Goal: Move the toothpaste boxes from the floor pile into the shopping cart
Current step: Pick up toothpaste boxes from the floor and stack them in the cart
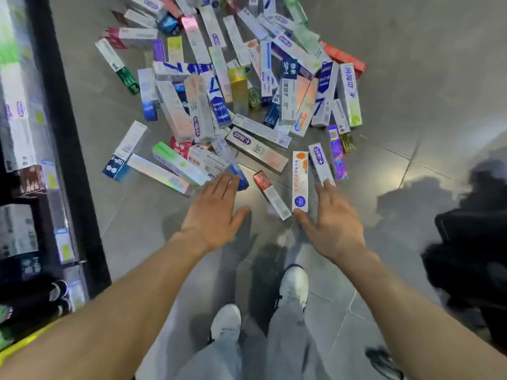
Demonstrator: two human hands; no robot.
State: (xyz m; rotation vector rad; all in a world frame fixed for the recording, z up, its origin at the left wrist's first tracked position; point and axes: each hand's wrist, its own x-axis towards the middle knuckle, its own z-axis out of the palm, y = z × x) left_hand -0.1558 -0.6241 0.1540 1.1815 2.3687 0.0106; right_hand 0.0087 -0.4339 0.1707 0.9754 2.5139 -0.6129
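A big pile of toothpaste boxes [233, 86] in many colours lies scattered on the grey tiled floor ahead of me. My left hand [212, 212] hovers open, palm down, at the pile's near edge, its fingertips over a blue-ended box [236, 171]. My right hand [333, 223] is open too, fingers spread. Its thumb is beside the near end of a white and orange box [300, 182] and its fingertips reach a white box [321, 163]. A red-ended box [271, 194] lies between my hands. Neither hand holds anything. No shopping cart is clearly visible.
A black-framed shelf [68, 149] stocked with boxed goods runs along the left. A dark blurred object [472, 256] stands at the right edge. My legs and white shoes [293, 286] are below my hands on the tiled floor [411, 78].
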